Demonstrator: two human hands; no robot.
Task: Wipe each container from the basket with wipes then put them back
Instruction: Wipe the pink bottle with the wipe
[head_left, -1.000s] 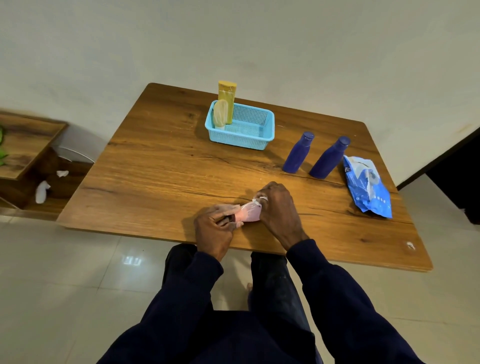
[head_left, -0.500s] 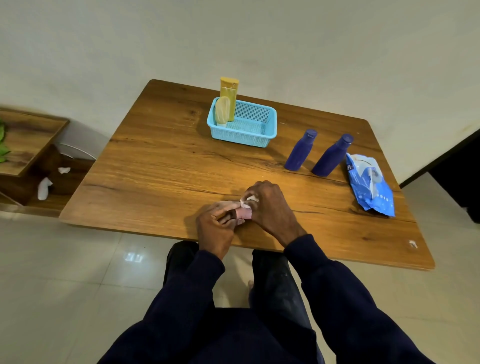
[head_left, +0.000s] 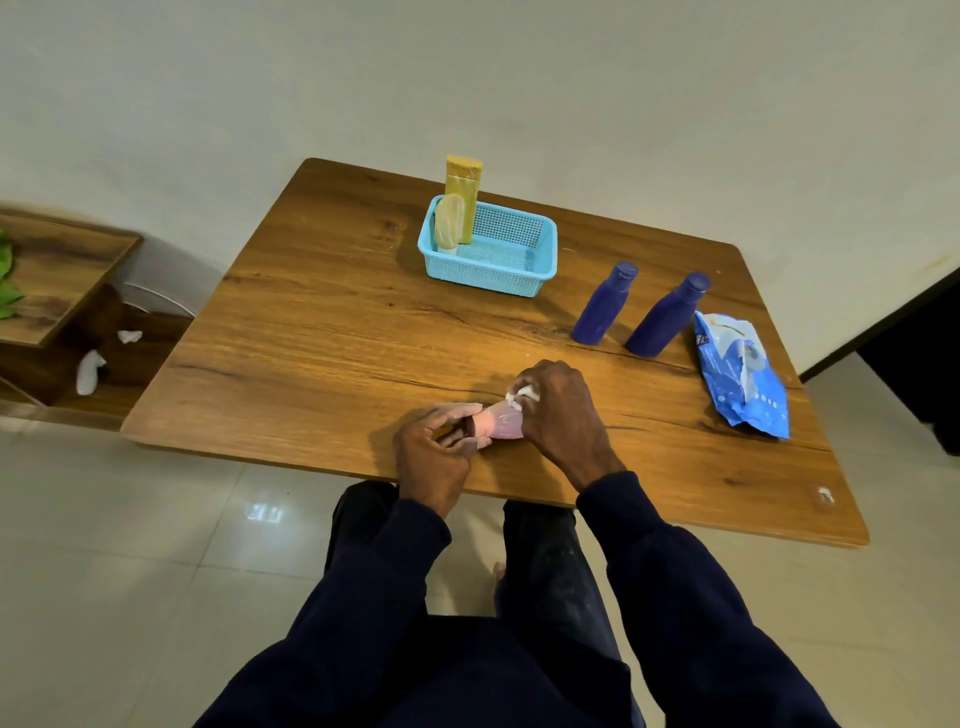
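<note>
In the head view, I saw the pink container (head_left: 496, 423) in front of the basket (head_left: 488, 273), toward the near edge of the table (head_left: 322, 332), held low between both hands. The left hand (head_left: 431, 457) gripped one end of it, with the fingers curled around it. The right hand (head_left: 563, 415) closed over the other end, and its fingers pressed a white wipe (head_left: 522, 397) against the container; a small part of the wipe stuck out near the knuckles. I could not tell if the container touched the wood.

Inside the basket, at its left end, a tall yellow tube (head_left: 462, 197) stood upright, and a pale rounded container (head_left: 448, 226) leaned just in front of it. To the right of the basket and a little nearer to me, a blue bottle (head_left: 605, 304) and a second blue bottle (head_left: 667, 314) stood near each other on the table. Further right from the basket lay the blue wipes packet (head_left: 743, 379), crumpled. Far to the left of the basket, beyond the table, I saw a low wooden shelf (head_left: 62, 270) with white crumpled pieces (head_left: 91, 364) on it.
</note>
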